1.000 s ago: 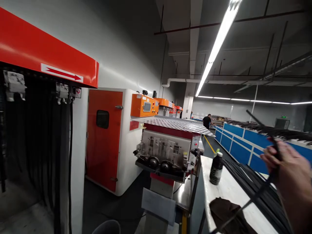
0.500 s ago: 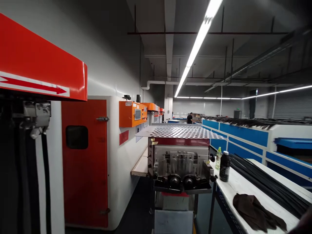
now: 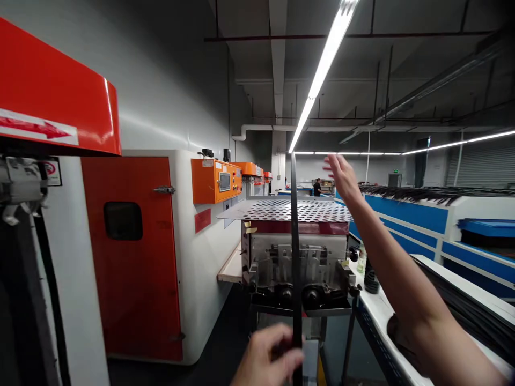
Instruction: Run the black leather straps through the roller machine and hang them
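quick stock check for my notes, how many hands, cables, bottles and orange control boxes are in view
hands: 2 (left hand, right hand)
cables: 1 (black cable)
bottles: 2 (small bottle, dark bottle)
orange control boxes: 3 (nearest box, middle box, far box)
total: 8

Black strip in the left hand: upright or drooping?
Upright: the black strip rises nearly straight from the left hand, with no visible bend.
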